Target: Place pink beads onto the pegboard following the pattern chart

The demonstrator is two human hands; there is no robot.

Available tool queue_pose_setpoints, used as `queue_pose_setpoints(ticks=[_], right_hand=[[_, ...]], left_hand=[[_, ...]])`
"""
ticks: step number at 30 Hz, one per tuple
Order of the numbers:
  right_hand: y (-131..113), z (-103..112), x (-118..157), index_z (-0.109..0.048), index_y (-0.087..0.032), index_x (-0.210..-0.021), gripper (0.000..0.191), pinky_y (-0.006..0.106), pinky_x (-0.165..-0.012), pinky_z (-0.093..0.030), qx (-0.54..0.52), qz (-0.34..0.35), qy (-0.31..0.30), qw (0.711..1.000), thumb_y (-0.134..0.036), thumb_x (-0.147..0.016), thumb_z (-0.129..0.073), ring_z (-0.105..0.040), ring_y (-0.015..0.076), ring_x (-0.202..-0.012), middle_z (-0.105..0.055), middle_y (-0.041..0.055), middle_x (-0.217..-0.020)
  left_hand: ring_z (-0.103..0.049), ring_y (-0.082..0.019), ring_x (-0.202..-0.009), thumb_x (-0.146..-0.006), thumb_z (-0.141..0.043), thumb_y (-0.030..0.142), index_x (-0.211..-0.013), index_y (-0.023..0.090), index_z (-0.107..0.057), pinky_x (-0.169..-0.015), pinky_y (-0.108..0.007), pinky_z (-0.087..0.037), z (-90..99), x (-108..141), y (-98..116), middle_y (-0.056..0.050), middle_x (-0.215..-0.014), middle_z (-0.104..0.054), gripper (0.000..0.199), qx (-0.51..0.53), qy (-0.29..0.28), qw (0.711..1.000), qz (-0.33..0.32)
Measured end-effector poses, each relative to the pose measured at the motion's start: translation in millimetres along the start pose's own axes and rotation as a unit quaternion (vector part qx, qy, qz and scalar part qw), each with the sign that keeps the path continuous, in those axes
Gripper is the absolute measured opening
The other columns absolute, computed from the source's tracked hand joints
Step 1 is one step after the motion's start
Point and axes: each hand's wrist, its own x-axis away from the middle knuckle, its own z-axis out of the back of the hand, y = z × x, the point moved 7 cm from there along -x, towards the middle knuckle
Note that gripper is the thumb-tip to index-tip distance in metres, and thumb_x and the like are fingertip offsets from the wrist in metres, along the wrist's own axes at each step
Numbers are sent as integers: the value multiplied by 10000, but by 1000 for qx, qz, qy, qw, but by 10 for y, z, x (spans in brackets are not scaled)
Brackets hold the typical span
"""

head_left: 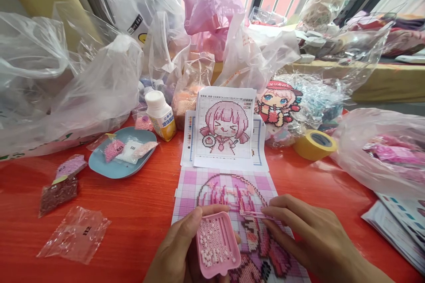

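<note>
My left hand point(181, 245) grips a small pink bead tray point(217, 270), tilted toward me, its grooves partly filled with pale beads. The fingers of my right hand point(307, 230) are closed around pink tweezers point(257, 214). Their tips point left, over the pegboard point(186, 185) lying flat beneath both hands. On that board a pink and dark-outlined figure of fuse beads point(229, 196) is partly laid out. The tray and my hands cover some of it. Whether a bead sits in the tweezer tips is too small to tell. Behind the board leans a printed pattern sheet point(226, 128).
A blue plate point(116, 170) with bead bags and a white bottle point(160, 115) stand at left. Bead packets point(59, 192) and a plastic bag point(76, 234) lie nearer. Yellow tape point(308, 148), a finished bead figure point(278, 101) and papers point(392, 230) are at right.
</note>
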Motion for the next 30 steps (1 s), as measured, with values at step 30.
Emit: queue_pose_setpoints(ticks=[30], right_hand=[[-347, 318, -232, -603, -214, -927, 159, 167, -514, -508, -84, 33, 75, 993, -193, -985, -456, -647, 86, -567, -679, -5, -698]], left_hand=[[-610, -145, -716, -792, -728, 488, -1169, 179, -659, -664, -231, -465, -59, -15, -121, -61, -837, -676, 493, -19, -58, 997, 36]])
